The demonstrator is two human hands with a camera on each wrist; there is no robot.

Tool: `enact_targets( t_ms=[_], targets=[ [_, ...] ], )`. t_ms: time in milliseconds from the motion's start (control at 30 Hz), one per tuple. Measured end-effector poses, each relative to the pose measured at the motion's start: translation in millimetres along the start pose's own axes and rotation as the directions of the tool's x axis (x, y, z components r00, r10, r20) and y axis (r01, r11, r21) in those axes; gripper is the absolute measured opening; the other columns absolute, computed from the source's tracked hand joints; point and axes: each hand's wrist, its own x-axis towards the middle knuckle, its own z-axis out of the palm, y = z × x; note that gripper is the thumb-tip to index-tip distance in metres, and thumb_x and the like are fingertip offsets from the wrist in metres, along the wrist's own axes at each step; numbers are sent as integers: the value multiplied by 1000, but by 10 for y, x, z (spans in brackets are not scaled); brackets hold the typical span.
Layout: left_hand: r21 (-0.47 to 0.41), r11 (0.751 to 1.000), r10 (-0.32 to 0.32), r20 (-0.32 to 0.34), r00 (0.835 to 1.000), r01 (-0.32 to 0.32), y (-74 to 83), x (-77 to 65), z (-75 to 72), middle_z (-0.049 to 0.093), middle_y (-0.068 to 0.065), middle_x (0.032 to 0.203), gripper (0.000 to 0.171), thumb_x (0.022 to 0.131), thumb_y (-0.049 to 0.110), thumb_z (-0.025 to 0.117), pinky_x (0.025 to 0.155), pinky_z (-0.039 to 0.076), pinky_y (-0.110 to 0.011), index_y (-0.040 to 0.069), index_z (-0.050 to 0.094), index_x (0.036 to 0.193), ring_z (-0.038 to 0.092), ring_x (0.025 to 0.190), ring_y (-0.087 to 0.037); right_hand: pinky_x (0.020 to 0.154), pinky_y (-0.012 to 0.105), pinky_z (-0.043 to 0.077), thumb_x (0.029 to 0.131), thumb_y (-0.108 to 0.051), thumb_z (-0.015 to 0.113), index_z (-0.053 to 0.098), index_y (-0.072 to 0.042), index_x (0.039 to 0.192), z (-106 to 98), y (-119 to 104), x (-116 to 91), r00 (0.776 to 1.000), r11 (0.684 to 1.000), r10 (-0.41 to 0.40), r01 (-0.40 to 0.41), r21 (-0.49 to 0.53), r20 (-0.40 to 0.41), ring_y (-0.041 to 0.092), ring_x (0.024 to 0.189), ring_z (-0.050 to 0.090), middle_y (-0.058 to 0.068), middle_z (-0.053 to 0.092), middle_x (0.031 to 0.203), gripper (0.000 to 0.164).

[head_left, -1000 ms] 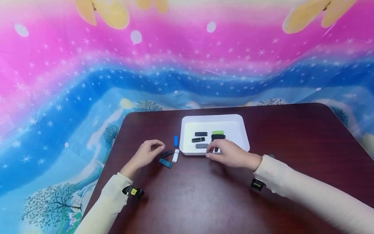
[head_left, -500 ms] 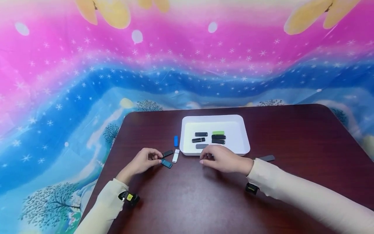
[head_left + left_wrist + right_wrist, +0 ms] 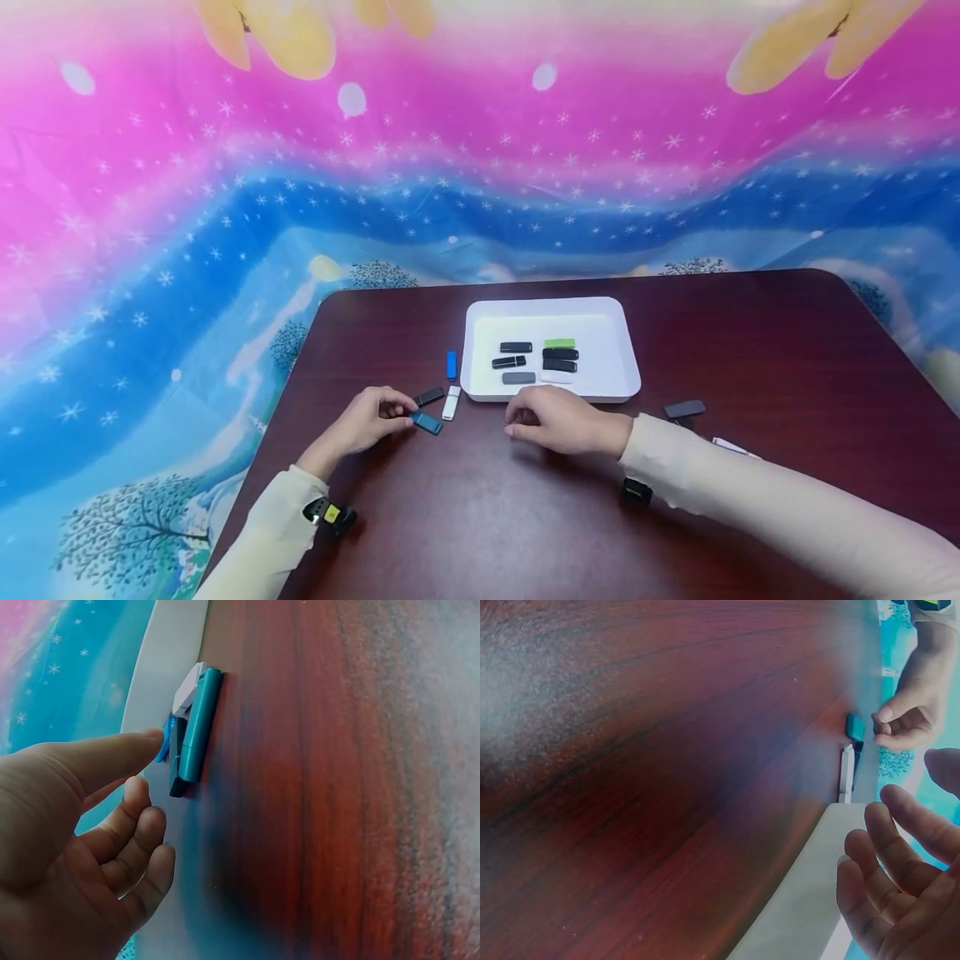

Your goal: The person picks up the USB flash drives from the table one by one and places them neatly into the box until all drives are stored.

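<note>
My left hand [image 3: 369, 419] hovers at the near end of a teal USB stick [image 3: 427, 422], its fingers loosely bent. In the left wrist view, a gap shows between the fingertips and that teal stick [image 3: 201, 726]. Close by lie a black stick [image 3: 430, 397], a white stick [image 3: 451, 403] and a blue stick [image 3: 452, 365]. My right hand [image 3: 564, 418] is held just in front of the white tray [image 3: 627, 367], fingers relaxed and holding nothing. Inside the tray are several USB sticks, among them a green one [image 3: 559, 343], a grey one [image 3: 519, 378] and a white one [image 3: 557, 377].
Right of the tray, a dark grey stick [image 3: 685, 408] lies on the brown table [image 3: 480, 517], and a white stick [image 3: 735, 447] is partly hidden by the right sleeve. Behind the table hangs a colourful printed cloth [image 3: 480, 125].
My left hand has come down and nearer to the teal stick. My right hand has shifted left and toward me, uncovering a black and a white stick in the tray and sticks on the right.
</note>
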Motion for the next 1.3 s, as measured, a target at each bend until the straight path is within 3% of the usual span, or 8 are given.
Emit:
enact_targets(
  t_ms=[467, 767, 1300],
  targets=[
    [-1, 1000, -17, 22, 1000, 17, -46, 26, 47, 59, -1, 84, 14, 88, 5, 76, 68, 47, -24, 9, 77, 101, 53, 75, -14, 79, 27, 50, 95, -29, 69, 73, -17, 100, 33, 17, -3, 999, 1000, 19, -19, -9, 26, 10, 84, 60, -11, 67, 90, 13],
    [0, 1000, -30, 1, 1000, 30, -47, 48, 68, 60, -1, 83, 16, 88, 5, 76, 66, 46, -23, 10, 77, 102, 53, 74, -14, 78, 26, 49, 95, -27, 69, 73, -17, 99, 45, 30, -2, 1000, 1000, 6, -6, -18, 16, 9, 82, 59, -11, 67, 89, 12],
    [52, 997, -65, 13, 998, 65, -29, 89, 129, 55, 1, 79, 17, 87, 2, 76, 66, 41, -24, 9, 75, 103, 49, 72, -14, 75, 24, 48, 95, -26, 69, 73, -17, 99, 125, 5, 68, 999, 1000, 13, -14, 6, 49, 9, 80, 60, -11, 66, 87, 10]
  ],
)
